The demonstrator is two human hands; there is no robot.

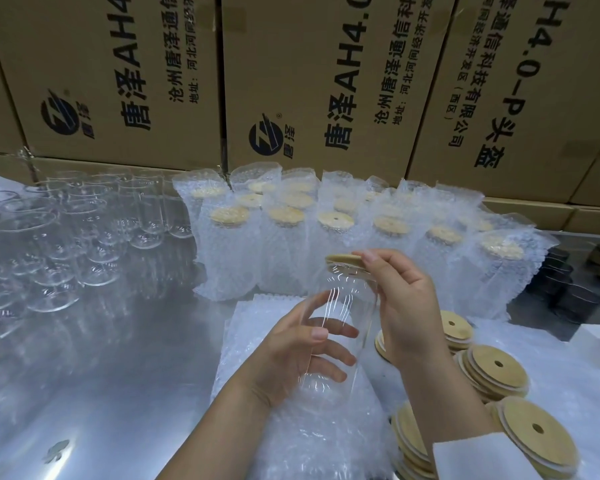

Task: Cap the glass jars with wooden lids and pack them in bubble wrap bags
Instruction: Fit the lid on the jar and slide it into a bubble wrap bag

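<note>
Head view: behind the jar [340,327] stand rows of bagged jars [284,251], backed by boxes [118,81]. Left of it are empty jars [84,237], right of it loose lids [492,368], and under it flat bags [257,341]. The left hand [291,362] grips the jar's body, fingers curled round the glass. The right hand [406,306] pinches a lid [347,263] at the jar's mouth. Bare table [101,375] lies left of the jar.
</note>
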